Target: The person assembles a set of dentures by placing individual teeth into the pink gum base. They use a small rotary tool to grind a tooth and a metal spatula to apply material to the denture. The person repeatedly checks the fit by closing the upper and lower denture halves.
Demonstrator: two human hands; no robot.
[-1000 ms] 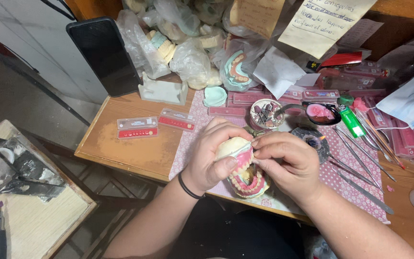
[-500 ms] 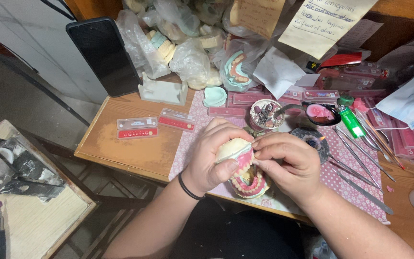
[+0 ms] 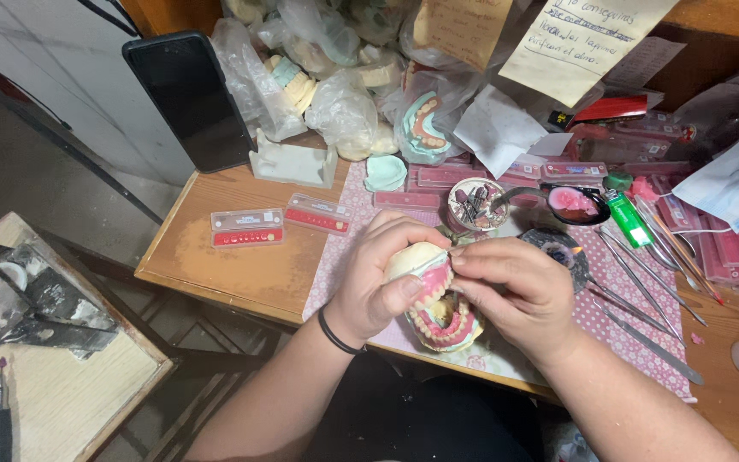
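Left hand [image 3: 382, 274] fingers wrapped around pink denture model [image 3: 438, 299]; right hand [image 3: 515, 291] fingertips pinched narrow on its teeth; metal tools [image 3: 635, 291] nearby.

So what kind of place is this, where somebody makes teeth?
Probably a dental technician's workbench. Both hands, left hand and right hand, hold a denture model with pink gums. Nearby lie metal hand tools, strips of false teeth and bagged plaster casts.
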